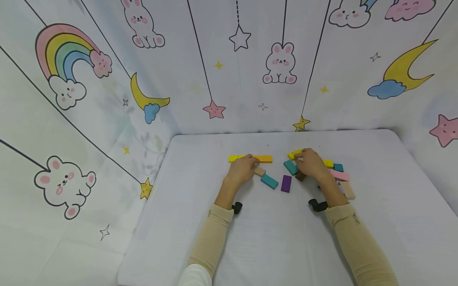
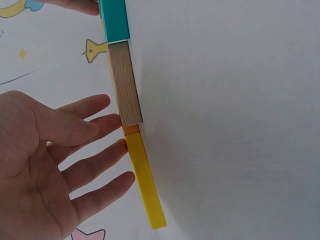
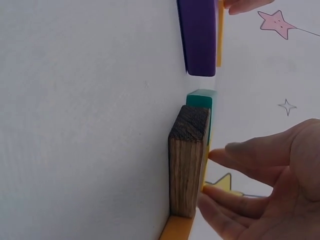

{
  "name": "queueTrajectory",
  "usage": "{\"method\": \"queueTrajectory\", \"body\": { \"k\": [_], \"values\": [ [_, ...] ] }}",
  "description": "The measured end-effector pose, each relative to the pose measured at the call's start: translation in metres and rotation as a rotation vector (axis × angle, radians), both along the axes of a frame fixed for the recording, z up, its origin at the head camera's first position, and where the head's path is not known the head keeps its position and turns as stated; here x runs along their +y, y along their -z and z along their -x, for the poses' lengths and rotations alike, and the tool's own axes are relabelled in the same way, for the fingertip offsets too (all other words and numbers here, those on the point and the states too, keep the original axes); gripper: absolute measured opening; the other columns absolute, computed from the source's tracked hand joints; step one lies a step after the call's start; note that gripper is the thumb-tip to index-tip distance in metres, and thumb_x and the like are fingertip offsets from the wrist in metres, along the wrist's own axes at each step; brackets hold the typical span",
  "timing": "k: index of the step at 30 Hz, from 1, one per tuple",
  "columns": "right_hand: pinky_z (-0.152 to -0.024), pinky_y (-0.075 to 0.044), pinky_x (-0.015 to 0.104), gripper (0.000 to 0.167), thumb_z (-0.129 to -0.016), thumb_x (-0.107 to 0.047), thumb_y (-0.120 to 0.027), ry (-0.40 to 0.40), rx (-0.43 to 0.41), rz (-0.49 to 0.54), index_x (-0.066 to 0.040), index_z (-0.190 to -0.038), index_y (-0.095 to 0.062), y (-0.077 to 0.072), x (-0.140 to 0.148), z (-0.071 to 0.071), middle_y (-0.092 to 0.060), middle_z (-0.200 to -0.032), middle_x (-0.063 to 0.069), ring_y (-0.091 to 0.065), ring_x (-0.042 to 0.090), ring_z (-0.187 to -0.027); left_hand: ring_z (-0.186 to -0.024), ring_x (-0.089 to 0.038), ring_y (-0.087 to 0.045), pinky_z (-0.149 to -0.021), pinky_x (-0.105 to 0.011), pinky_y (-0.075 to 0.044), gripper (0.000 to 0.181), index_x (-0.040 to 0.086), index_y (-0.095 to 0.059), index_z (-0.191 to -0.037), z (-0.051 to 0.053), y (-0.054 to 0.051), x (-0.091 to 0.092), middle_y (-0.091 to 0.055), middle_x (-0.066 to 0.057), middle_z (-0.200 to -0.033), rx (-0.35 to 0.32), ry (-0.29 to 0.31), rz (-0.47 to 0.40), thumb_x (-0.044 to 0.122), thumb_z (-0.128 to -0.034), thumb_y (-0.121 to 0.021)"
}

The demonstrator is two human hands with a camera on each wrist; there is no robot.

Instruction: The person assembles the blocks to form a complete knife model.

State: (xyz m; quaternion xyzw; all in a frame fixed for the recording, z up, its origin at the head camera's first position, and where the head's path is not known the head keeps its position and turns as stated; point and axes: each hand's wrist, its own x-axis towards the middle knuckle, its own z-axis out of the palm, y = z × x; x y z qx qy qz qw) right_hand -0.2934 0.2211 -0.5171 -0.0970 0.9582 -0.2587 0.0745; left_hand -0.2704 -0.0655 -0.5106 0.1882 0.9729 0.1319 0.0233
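The left hand (image 1: 243, 170) rests at a row made of a yellow block (image 2: 145, 180) and an orange block (image 1: 265, 159). Its fingers are spread in the left wrist view, fingertips at the yellow block's side. A wooden block (image 1: 259, 171) and a teal block (image 1: 269, 181) lie nearer the person. Over the right-hand group, the right hand (image 1: 313, 163) has its fingertips at a yellow block (image 1: 294, 154), partly hidden behind a dark brown block (image 3: 187, 165) in the right wrist view. Beside it lies another teal block (image 1: 291, 167).
A purple block (image 1: 286, 184) lies between the hands. Around the right forearm are a yellow block (image 1: 327, 163), a blue block (image 1: 338, 167), a pink block (image 1: 340, 175) and a wooden block (image 1: 347, 190). Behind the white table (image 1: 200, 238) hangs a patterned cloth (image 1: 179, 51).
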Motion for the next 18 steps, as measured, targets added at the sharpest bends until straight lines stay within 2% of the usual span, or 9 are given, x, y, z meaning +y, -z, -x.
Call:
{"method": "queueTrajectory", "body": {
  "k": [7, 18],
  "values": [
    [-0.115, -0.029, 0.069, 0.045, -0.100, -0.007, -0.047, 0.007, 0.006, 0.026, 0.008, -0.142, -0.057, 0.0013, 0.0002, -0.0005, -0.040, -0.149, 0.042, -0.037, 0.060, -0.139, -0.111, -0.018, -0.068, -0.094, -0.034, -0.056, 0.036, 0.018, -0.070, -0.136, -0.0005, 0.0012, -0.0001, -0.067, -0.001, -0.128, 0.004, 0.000, 0.006, 0.009, -0.1025, -0.061],
    [-0.117, -0.026, 0.069, 0.047, -0.102, -0.008, -0.047, -0.043, 0.010, -0.055, 0.004, -0.147, -0.053, 0.0024, 0.0050, 0.0017, -0.034, -0.156, 0.037, -0.034, 0.058, -0.142, -0.114, -0.018, -0.067, -0.096, -0.034, -0.056, 0.035, 0.018, -0.070, -0.136, 0.0001, 0.0024, -0.0003, -0.067, -0.001, -0.130, 0.002, 0.004, 0.004, 0.010, -0.1035, -0.060]
  ]
}}
